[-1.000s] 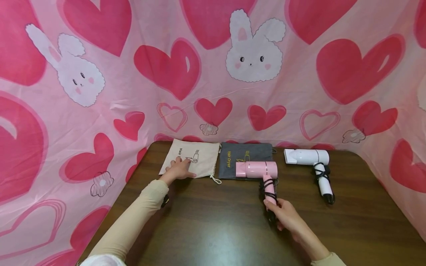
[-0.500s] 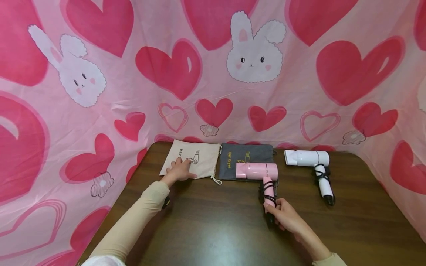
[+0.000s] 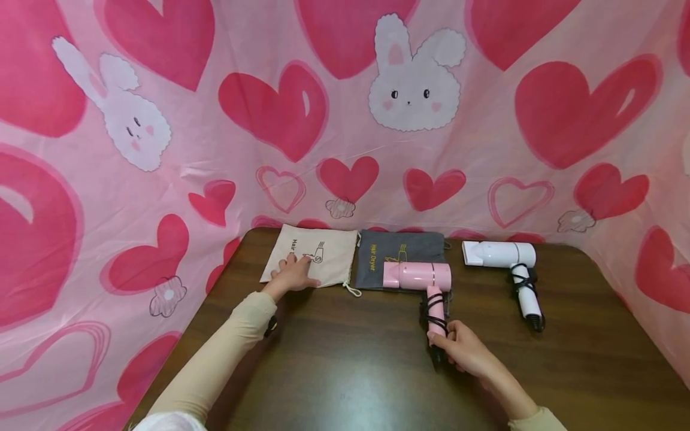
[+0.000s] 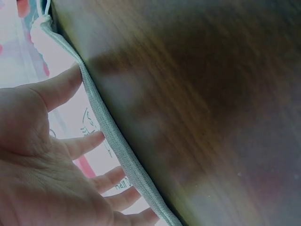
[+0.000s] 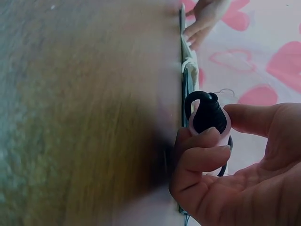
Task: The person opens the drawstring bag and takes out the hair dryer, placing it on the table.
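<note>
My left hand [image 3: 293, 275] rests on the beige drawstring bag [image 3: 336, 248], which lies flat at the table's back left and bears a hair dryer print. In the left wrist view the fingers are spread, with their tips at the bag's edge [image 4: 124, 148]. My right hand [image 3: 465, 348] grips the lower end of the handle of the pink hair dryer [image 3: 415, 276]. A black cord [image 3: 435, 311] is wound round that handle. The dryer's nozzle points left, and its barrel overlaps the lower part of the grey drawstring bag [image 3: 420, 242] in the head view.
A white hair dryer [image 3: 498, 254] lies at the back right, its cord wrapped round its handle. The brown wooden table [image 3: 334, 359] ends at the back against a pink cloth [image 3: 480, 149] with hearts and rabbits. The two bags lie side by side.
</note>
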Available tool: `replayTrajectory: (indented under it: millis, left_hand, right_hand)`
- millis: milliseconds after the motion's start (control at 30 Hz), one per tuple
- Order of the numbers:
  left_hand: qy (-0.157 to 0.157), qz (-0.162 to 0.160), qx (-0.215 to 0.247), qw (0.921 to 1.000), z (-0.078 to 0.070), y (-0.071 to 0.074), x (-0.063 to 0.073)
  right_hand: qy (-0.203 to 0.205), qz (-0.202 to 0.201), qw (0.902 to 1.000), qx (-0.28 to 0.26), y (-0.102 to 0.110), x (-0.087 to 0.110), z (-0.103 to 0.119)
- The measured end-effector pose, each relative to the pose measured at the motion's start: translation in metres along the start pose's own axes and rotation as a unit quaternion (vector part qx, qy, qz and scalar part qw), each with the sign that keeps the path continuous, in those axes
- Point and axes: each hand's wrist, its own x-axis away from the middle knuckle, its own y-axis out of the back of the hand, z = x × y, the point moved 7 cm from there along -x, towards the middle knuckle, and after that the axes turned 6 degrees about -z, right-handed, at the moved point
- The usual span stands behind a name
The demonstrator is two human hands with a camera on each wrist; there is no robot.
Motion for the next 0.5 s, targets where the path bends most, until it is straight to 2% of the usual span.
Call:
replayTrajectory:
  millis: [167, 267, 433, 500]
  left_hand:
    - [-0.003, 0.003, 0.003, 1.0, 0.001, 0.0, -0.006]
    - [-0.004, 0.007, 0.001, 1.0, 0.0, 0.001, -0.002]
    - [-0.008, 0.009, 0.002, 0.9999, 0.0, 0.001, 0.003]
    - [-0.008, 0.007, 0.001, 0.9999, 0.004, -0.002, 0.001]
  right_hand:
    - [-0.007, 0.009, 0.9999, 0.005, 0.0, -0.027, -0.03]
    - [-0.007, 0.012, 0.9999, 0.007, -0.003, -0.043, -0.051]
    - [0.02, 0.008, 0.9996, 0.016, -0.005, -0.048, -0.063]
    - [0.029, 0.006, 0.9993, 0.024, -0.006, -0.047, -0.064]
